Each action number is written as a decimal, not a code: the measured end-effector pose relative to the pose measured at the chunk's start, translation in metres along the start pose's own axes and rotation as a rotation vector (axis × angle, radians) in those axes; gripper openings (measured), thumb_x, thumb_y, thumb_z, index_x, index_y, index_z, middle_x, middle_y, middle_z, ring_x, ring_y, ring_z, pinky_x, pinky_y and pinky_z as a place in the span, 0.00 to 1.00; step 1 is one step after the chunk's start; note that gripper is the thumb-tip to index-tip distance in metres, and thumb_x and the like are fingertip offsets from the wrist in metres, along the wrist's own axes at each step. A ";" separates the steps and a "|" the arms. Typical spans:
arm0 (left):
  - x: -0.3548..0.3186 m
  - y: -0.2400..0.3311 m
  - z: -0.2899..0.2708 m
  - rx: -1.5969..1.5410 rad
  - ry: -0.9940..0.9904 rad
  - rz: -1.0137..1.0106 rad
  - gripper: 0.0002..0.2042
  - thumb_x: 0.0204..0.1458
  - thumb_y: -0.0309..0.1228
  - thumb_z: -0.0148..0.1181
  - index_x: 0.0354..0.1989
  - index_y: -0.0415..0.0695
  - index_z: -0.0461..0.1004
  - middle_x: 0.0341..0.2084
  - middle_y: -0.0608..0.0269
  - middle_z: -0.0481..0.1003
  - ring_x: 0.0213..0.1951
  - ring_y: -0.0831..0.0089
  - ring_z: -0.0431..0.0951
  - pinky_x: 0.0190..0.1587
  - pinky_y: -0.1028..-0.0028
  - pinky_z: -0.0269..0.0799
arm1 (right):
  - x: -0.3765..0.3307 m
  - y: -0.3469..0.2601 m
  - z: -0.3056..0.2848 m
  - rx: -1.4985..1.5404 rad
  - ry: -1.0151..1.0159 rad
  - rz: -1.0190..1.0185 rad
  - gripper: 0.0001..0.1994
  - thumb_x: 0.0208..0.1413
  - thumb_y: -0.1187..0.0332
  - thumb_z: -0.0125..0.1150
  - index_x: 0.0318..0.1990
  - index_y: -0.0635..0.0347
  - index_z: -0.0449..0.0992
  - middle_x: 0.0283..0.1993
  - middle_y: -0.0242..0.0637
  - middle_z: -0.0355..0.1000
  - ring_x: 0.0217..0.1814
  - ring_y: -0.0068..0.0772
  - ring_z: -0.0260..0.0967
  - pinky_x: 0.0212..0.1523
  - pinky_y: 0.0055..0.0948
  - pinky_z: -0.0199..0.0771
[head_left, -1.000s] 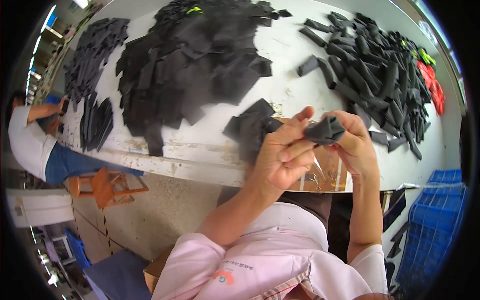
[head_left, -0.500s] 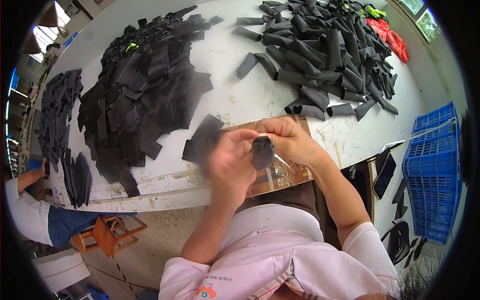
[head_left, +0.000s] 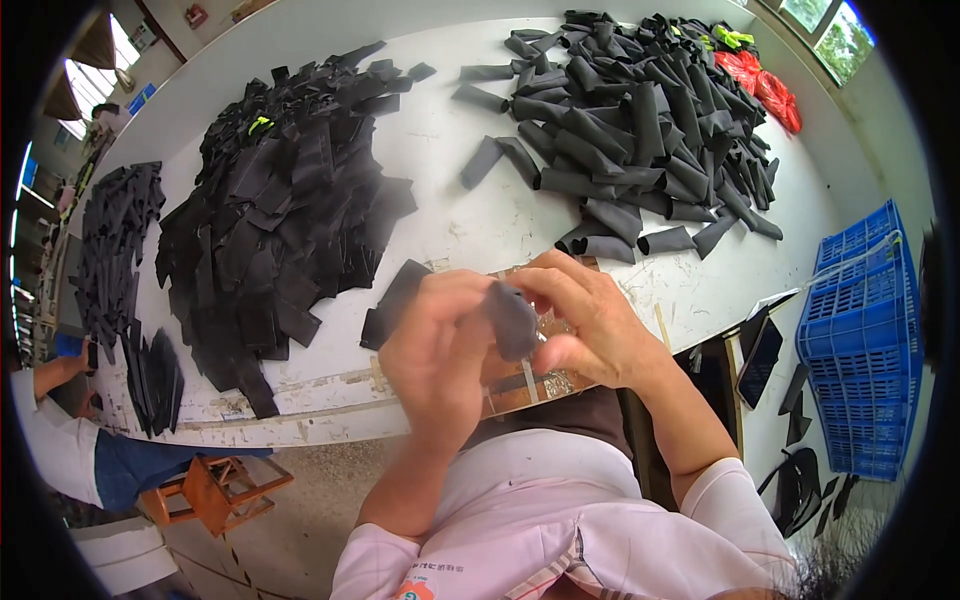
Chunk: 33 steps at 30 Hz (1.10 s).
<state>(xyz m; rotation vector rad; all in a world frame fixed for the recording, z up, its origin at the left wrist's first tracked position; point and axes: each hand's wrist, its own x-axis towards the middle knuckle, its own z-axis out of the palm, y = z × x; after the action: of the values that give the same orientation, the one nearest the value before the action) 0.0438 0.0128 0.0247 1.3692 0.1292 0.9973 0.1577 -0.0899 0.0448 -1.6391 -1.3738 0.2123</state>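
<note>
Between my two hands, above the table's near edge, is a small black fabric tube [head_left: 512,322], slightly blurred. My left hand [head_left: 435,345] is closed around its left side. On the other side my right hand [head_left: 585,315] has its fingers bent, with the fingertips at the tube's top and the thumb near its lower right. Whether the right fingers pinch the fabric is hard to make out. Beneath the hands lies a brown board [head_left: 515,390] with tape strips and a shiny clear patch. A few flat black fabric pieces [head_left: 398,290] lie just beyond my left hand.
A large heap of flat black pieces [head_left: 290,210] covers the table's left. Rolled black tubes [head_left: 620,130] pile up at the far right, by a red plastic bag [head_left: 760,85]. A blue crate [head_left: 862,350] stands at right. Another person [head_left: 60,440] works at far left, near a wooden stool [head_left: 225,490].
Both hands have come slightly lower with the fabric tube. My left hand has shifted left, and my right hand's fingers have spread, the thumb moving down beside the tube.
</note>
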 end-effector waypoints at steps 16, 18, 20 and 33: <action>0.019 0.002 0.010 -0.160 -0.223 -0.174 0.08 0.44 0.28 0.60 0.28 0.36 0.71 0.24 0.56 0.73 0.33 0.69 0.72 0.38 0.72 0.68 | -0.013 0.013 0.013 -0.109 0.026 -0.068 0.08 0.44 0.66 0.57 0.26 0.61 0.71 0.23 0.36 0.65 0.26 0.39 0.65 0.24 0.34 0.65; 0.025 0.010 0.013 0.070 -0.360 -0.228 0.06 0.44 0.26 0.60 0.27 0.36 0.71 0.23 0.57 0.73 0.31 0.73 0.71 0.34 0.75 0.68 | -0.022 0.025 0.023 -0.052 0.007 -0.062 0.07 0.45 0.67 0.56 0.28 0.60 0.71 0.24 0.37 0.66 0.27 0.40 0.65 0.24 0.35 0.65; 0.028 -0.002 0.008 0.315 -0.471 -0.464 0.04 0.42 0.21 0.60 0.26 0.36 0.72 0.24 0.60 0.71 0.25 0.82 0.69 0.28 0.82 0.66 | -0.032 0.043 0.032 0.134 -0.029 0.038 0.05 0.47 0.68 0.54 0.28 0.59 0.71 0.25 0.38 0.67 0.27 0.42 0.65 0.25 0.36 0.65; 0.016 0.004 0.010 0.140 -0.206 0.001 0.07 0.47 0.26 0.58 0.27 0.33 0.70 0.24 0.55 0.73 0.29 0.76 0.72 0.31 0.81 0.68 | -0.012 0.015 0.005 -0.167 -0.173 0.022 0.07 0.45 0.65 0.57 0.29 0.57 0.73 0.23 0.38 0.67 0.28 0.43 0.65 0.25 0.37 0.64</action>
<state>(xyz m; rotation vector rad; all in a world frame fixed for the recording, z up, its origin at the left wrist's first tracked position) 0.0577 0.0155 0.0385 1.5919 0.0443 0.8543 0.1601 -0.0960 0.0260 -1.8092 -1.5393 0.2634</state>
